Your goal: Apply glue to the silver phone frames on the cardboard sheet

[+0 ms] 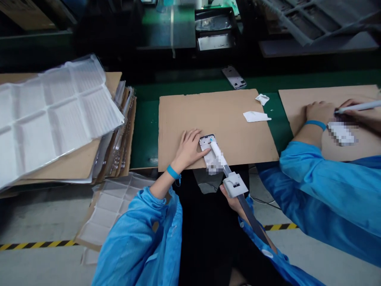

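Observation:
A phone frame [203, 143] lies near the front edge of a cardboard sheet [181, 111], its lower part blurred out. My left hand [189, 149], with a blue wristband, presses its thumb onto the frame; the other fingers stretch along the frame's left side and over the cardboard. Over the frame reaches the white front end of a long tool [235, 185], which has a white block and a dark grey bar running back along my right forearm. My right hand [231, 199] is below the cardboard's edge, closed around the tool at the block, mostly hidden behind it.
Two white paper scraps [256, 116] lie on the cardboard's right side. Behind it is another phone frame [234, 77]. Stacked plastic trays [59, 107] and cardboard stand at left. At right, a co-worker's hands [323, 113] work with a white pen-like tool [361, 106].

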Motion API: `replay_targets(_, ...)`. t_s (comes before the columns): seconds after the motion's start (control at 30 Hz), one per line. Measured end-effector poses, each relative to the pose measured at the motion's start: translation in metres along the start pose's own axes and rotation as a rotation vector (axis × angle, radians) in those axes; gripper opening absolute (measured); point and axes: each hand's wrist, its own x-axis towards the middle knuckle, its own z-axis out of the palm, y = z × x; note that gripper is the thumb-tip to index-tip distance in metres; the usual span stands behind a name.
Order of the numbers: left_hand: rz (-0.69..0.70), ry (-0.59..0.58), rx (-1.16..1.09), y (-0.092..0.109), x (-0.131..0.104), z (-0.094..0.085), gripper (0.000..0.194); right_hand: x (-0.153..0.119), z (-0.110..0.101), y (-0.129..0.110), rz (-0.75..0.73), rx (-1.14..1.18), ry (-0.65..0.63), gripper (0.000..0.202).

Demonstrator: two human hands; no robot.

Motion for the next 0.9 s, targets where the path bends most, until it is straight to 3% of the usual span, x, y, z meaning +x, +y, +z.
replay_targets(0.2,0.001,-0.006,0.002,0.002,0.000,-0.001,0.064,0.002,-0.008,-0.008,0.008,-0.089,-0.056,0.061)
replay_targets(0.47,0.010,-0.003,0.000,0.004,-0.001,-0.002,0.064,-0.011,-0.008,0.003,0.106,-0.132,-0.117,0.058)
replay_targets(0.67,0.004,-0.009,0.001,0.004,0.000,-0.003,0.063,-0.013,-0.008,0.009,0.166,-0.146,-0.140,0.067)
replay_targets(0.9,0.000,-0.018,0.011,0.005,0.000,-0.004,0.062,-0.010,-0.006,0.000,0.135,-0.160,-0.124,0.069)
